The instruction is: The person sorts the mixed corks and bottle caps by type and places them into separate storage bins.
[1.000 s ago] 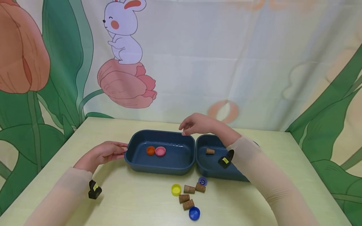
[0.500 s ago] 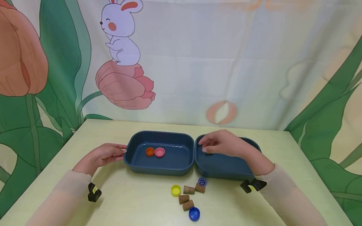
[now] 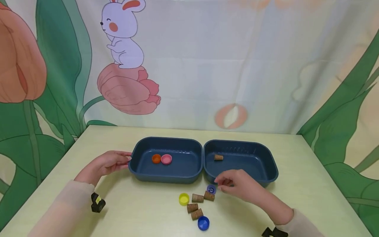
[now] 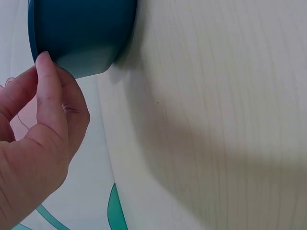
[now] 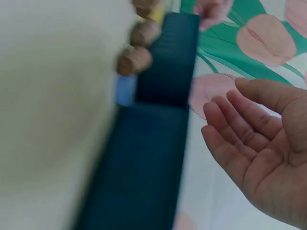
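My left hand (image 3: 111, 163) holds the left end of a dark blue plastic box (image 3: 165, 179); in the left wrist view its thumb and fingers (image 4: 49, 91) pinch the rim. An orange bottle cap (image 3: 156, 158) and a pink bottle cap (image 3: 166, 159) lie inside that box. My right hand (image 3: 240, 186), loosely bent and holding nothing, hovers in front of a second dark blue box (image 3: 251, 168), beside a purple cap (image 3: 211, 189). One cork (image 3: 218, 157) lies in this second box. The right wrist view shows the empty palm and fingers (image 5: 230, 153).
In front of the boxes lie several corks (image 3: 197, 198), a yellow cap (image 3: 184, 199) and a blue cap (image 3: 203, 223) on the pale wooden table (image 3: 142, 210). The boxes stand side by side, ends meeting. A printed curtain (image 3: 189, 65) hangs behind the table.
My right hand has come from above the gap between the boxes, across the right box, down toward the purple cap. The left hand keeps its hold on the left box.
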`<state>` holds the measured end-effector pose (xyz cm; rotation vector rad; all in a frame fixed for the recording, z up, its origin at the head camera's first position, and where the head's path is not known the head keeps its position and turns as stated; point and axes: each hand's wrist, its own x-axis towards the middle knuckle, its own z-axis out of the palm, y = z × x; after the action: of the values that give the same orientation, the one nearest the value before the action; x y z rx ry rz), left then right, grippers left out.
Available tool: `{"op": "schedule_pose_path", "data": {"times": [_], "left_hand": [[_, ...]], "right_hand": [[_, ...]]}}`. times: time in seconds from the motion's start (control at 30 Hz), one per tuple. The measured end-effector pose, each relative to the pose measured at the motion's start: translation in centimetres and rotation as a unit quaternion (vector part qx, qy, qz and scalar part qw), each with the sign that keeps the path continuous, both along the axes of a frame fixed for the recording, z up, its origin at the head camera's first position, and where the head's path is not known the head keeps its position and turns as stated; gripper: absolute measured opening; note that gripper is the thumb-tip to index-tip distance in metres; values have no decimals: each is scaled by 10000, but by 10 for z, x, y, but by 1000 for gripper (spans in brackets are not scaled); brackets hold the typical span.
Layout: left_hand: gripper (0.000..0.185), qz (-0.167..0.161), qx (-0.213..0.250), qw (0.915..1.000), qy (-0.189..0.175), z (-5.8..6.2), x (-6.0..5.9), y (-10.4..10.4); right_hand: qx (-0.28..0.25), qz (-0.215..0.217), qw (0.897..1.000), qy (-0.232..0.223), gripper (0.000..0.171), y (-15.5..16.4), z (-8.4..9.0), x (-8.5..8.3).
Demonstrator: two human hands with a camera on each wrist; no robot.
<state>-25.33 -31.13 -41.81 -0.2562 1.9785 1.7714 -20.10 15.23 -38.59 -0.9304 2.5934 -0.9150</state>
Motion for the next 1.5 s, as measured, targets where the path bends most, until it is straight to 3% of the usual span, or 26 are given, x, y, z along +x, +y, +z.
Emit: {"op": "schedule_pose_path", "data": {"times": [0.27, 0.43, 1.5], "left_hand": [[56, -53, 53, 10000, 28, 1, -2, -2], [57, -48, 81, 10000, 23, 1, -2, -2], [56, -61, -2, 10000, -20, 0, -1, -2]], "right_hand": [[103, -103, 9999, -84, 20, 1, -42, 2], [10, -84, 10000, 16, 21, -1, -54, 0], [592, 18, 9972, 463, 17, -24, -58, -3]]}}
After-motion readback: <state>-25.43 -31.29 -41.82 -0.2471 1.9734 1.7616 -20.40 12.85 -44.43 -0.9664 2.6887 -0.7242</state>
